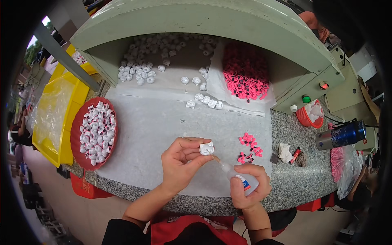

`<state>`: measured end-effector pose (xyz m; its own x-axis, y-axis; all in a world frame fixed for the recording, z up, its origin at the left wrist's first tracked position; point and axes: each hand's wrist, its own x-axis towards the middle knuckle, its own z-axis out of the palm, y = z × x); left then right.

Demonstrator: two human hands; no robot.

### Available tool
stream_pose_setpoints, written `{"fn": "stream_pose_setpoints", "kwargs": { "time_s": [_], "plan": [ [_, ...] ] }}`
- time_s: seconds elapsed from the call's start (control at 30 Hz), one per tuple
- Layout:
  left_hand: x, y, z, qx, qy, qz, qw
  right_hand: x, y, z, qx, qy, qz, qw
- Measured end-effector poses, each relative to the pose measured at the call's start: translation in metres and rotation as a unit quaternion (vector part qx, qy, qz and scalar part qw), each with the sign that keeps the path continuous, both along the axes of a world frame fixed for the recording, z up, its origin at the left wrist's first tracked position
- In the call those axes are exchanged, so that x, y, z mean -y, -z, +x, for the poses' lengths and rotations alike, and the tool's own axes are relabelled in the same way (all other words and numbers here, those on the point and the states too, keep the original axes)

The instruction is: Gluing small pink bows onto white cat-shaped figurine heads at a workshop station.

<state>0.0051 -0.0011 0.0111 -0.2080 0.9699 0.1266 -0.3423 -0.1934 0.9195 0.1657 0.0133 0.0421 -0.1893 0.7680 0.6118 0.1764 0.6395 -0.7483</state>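
Between its thumb and fingers my left hand (180, 163) holds a small white cat-head piece (206, 148) with two pointed ears. My right hand (252, 185) grips a translucent squeeze bottle (228, 169) that bears a label. The bottle's thin nozzle points up and left, and its tip is at the face of the cat-head piece; whether it touches I cannot tell. Both hands are above the white paper sheet (137, 137). Right of the cat-head piece, small pink and black discs (249, 147) lie loose on the paper.
A red scalloped plate (76, 144) of white pieces is at left beside a yellow tray (69, 122). Under the green metal housing (196, 18) lie white pieces (137, 72) and a pink-and-black heap (245, 73). A blue bottle (341, 134) and red basket (303, 116) occupy the right.
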Motion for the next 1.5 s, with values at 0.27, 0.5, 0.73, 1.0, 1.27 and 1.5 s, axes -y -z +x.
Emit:
{"fn": "stream_pose_setpoints", "kwargs": {
  "time_s": [0.27, 0.5, 0.73, 1.0, 1.27, 1.5],
  "plan": [
    [-0.001, 0.000, -0.002, -0.078, -0.007, 0.020, 0.997, -0.003, -0.006, -0.001, 0.033, -0.035, 0.022, 0.999],
    [-0.002, 0.000, -0.002, -0.051, -0.012, -0.015, 0.999, -0.004, -0.007, 0.003, 0.052, -0.001, 0.017, 0.998],
    [-0.005, -0.001, -0.006, 0.025, 0.040, -0.077, 0.996, -0.005, -0.005, 0.003, 0.032, -0.013, 0.017, 0.999],
    [-0.006, 0.002, -0.011, 0.080, 0.081, -0.093, 0.989, -0.006, -0.005, 0.004, 0.029, -0.007, 0.029, 0.999],
    [-0.007, 0.003, -0.012, 0.081, 0.083, -0.097, 0.988, -0.007, -0.006, 0.008, 0.036, -0.005, 0.011, 0.999],
    [-0.007, 0.003, -0.010, 0.071, 0.090, -0.101, 0.988, -0.006, -0.005, 0.008, 0.022, -0.018, -0.020, 0.999]
  ]
}}
